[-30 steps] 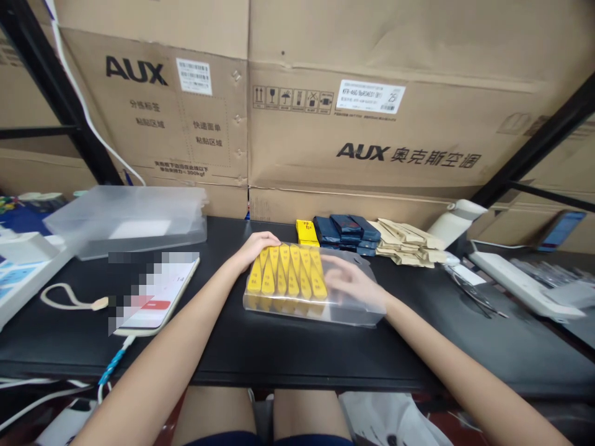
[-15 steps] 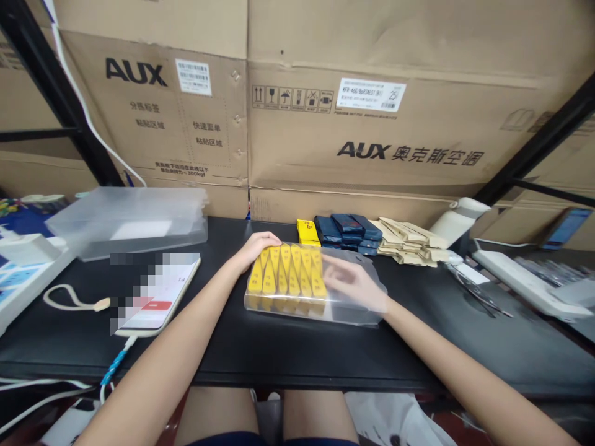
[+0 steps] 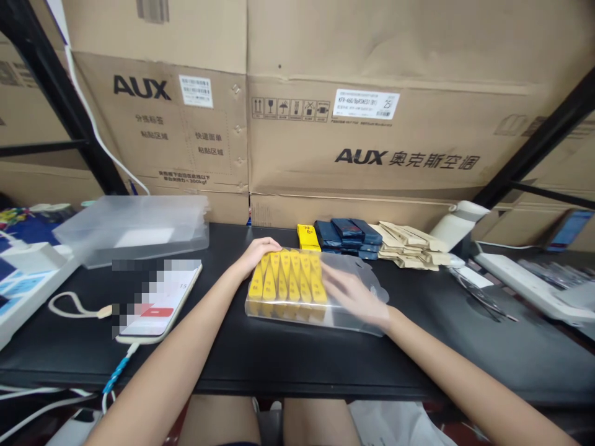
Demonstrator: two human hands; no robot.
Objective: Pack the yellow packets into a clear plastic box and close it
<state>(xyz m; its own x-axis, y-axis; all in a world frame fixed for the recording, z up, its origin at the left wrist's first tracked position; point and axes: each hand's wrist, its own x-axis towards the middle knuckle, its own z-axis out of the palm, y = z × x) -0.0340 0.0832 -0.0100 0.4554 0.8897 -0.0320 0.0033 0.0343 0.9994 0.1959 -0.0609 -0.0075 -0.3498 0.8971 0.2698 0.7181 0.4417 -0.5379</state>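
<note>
A clear plastic box (image 3: pixel 353 319) lies on the black table with its open, flapped end to the right. Several yellow packets (image 3: pixel 288 282) stand in a row in its left part. My left hand (image 3: pixel 263 251) is wrapped round the box's back left corner. Inside the box, seen through the plastic, my right hand (image 3: pixel 348 291) has its fingers apart and its fingertips against the right side of the yellow row. Behind the box are a yellow packet (image 3: pixel 307 236), stacked dark blue packets (image 3: pixel 346 232) and beige packets (image 3: pixel 409 241).
Clear plastic boxes (image 3: pixel 139 229) lie at the back left, with a phone (image 3: pixel 162 303) and its cable in front. A white bottle (image 3: pixel 458 226), a cable (image 3: pixel 483 297) and a power strip (image 3: pixel 525 285) are at the right. Cardboard (image 3: pixel 325 136) stands behind.
The view has tilted slightly upward. My right hand stays in the box beside the yellow packets, with its wrist slightly further in. My left hand keeps its place.
</note>
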